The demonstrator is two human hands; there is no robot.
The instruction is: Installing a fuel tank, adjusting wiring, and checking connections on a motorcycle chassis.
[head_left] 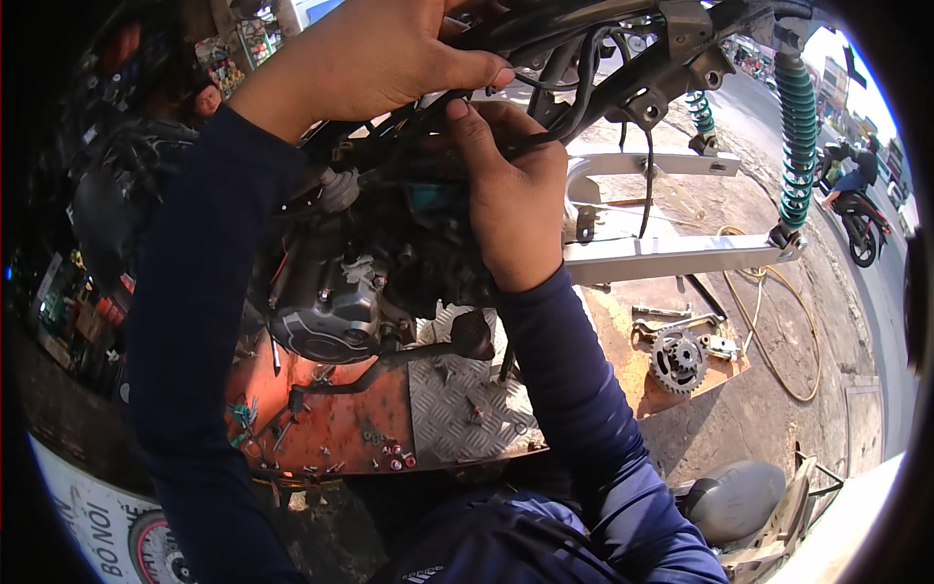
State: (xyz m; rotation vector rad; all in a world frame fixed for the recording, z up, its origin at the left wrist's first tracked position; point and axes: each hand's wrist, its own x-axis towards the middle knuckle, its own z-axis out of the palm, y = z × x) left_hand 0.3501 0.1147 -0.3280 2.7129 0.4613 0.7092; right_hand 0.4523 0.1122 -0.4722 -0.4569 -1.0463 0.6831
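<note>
Both my hands are raised to the black frame (671, 58) of a partly dismantled motorcycle. My left hand (379, 68) is bent at the upper frame tube, its thumb pressed in and its other fingers partly hidden. What it pinches is too small to make out. Just below, my right hand (516, 195) is closed around a black cable (582, 92) that loops down from the frame, thumb pointing up. The two thumbs are close together but apart. Beneath my hands sits the dark engine (336, 321), with a foot lever (370, 375) at its lower side.
A silver swingarm (681, 255) and a green shock spring (798, 141) extend right. On the orange work stand (341, 428) lie several loose bolts. A sprocket (678, 361) and wrenches (671, 323) rest at right, near a yellow hose (812, 360). A motorbike rider (856, 180) is on the road.
</note>
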